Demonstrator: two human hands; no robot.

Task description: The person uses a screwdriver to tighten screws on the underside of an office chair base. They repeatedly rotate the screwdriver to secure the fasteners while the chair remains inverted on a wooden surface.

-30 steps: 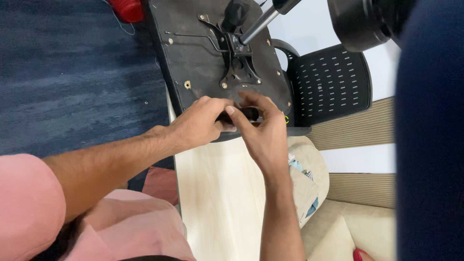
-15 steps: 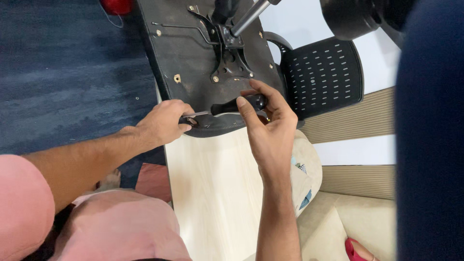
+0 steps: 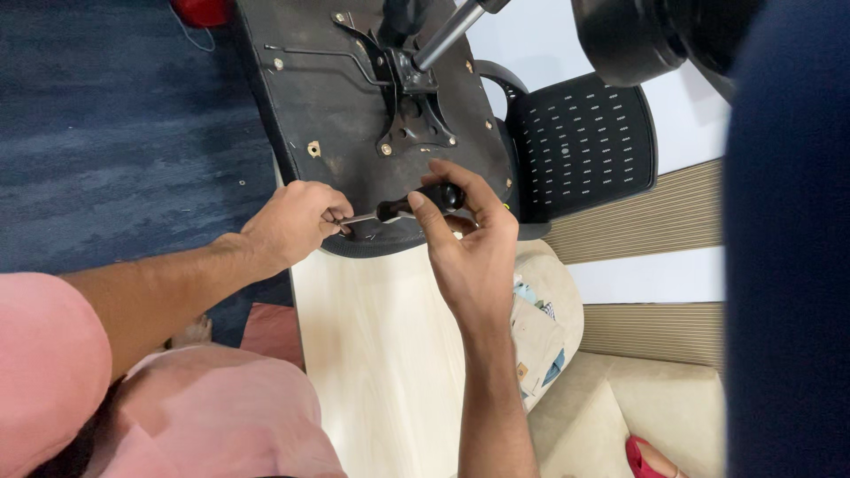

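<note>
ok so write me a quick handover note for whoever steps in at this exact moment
Left hand: closed around the metal tip end of the screwdriver, at the front rim of the upturned chair seat.
Right hand: fingers on the screwdriver's black handle.
Things: the seat lies underside up on the end of the pale wooden table, its metal bracket and gas cylinder pointing up; the perforated backrest is beside it.
Done: bracket sits on the seat with screws visible in it.
Left: the screwdriver tip is hidden in the left hand, so I cannot tell which screw it is on.
</note>
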